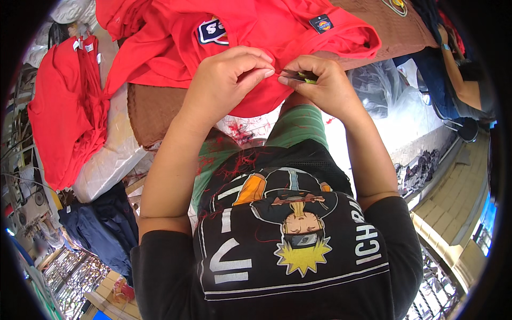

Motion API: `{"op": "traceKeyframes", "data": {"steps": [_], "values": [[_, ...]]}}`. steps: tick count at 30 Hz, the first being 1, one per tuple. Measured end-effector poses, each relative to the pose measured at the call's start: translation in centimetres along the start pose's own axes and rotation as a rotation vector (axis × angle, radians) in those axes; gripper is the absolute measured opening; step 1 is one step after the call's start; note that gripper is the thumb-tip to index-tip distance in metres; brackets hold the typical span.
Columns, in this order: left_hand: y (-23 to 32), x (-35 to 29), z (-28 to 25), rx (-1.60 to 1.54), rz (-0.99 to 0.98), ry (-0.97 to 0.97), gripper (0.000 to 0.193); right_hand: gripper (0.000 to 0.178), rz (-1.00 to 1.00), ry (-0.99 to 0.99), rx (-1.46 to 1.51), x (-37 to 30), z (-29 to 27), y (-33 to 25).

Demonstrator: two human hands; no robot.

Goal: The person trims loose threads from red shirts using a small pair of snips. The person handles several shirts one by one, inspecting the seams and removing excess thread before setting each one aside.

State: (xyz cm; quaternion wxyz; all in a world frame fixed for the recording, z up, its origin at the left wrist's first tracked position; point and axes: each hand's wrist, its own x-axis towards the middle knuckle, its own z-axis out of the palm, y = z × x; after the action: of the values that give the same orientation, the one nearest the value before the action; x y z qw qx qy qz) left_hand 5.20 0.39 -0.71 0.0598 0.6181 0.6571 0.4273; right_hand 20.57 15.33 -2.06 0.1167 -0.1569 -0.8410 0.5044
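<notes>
A red garment [256, 32] with a dark patch and a small label is spread in front of me, its near edge hanging over my lap. My left hand [226, 77] is closed over it, thumb and forefinger pinched together. Whatever is between those fingertips is too small to make out. Wrapped in my right hand [329, 85] is a pair of thread snips [305, 78], dark-bladed with yellow-green parts. The snips point left, their tips close to the left fingertips.
Another pile of red garments [69, 112] lies on the left, with dark blue cloth [101, 224] below it. Red thread scraps [240, 160] cover my lap. Clear plastic sheeting [381, 85] lies to the right. Another person's arm [458, 74] shows at far right.
</notes>
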Motion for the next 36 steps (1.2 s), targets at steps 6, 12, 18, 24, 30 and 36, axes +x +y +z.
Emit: {"op": "traceKeyframes", "data": {"steps": [6, 12, 18, 24, 30, 36], "values": [[1.1, 0.4, -0.5, -0.329, -0.518, -0.202, 0.017, 0.018, -0.034, -0.047, 0.013, -0.1, -0.9, -1.1], [1.0, 0.5, -0.7, -0.390, -0.508, -0.200, 0.019, 0.019, -0.155, -0.095, 0.053, -0.2, -2.2, -1.0], [1.1, 0.6, -0.5, -0.387, -0.520, -0.192, 0.019, 0.015, -0.150, -0.102, -0.051, 0.0, -2.1, -1.6], [1.0, 0.5, -0.4, -0.379, -0.512, -0.203, 0.019, 0.012, -0.164, -0.120, -0.055, 0.3, -1.7, -1.6], [1.6, 0.8, -1.3, -0.259, -0.399, -0.223, 0.019, 0.012, -0.136, -0.178, -0.120, 0.4, -2.3, -1.9], [4.5, -0.2, -9.8, -0.250, 0.195, 0.056, 0.023, 0.018, -0.183, 0.138, 0.040, 0.1, -5.5, -1.3]]}}
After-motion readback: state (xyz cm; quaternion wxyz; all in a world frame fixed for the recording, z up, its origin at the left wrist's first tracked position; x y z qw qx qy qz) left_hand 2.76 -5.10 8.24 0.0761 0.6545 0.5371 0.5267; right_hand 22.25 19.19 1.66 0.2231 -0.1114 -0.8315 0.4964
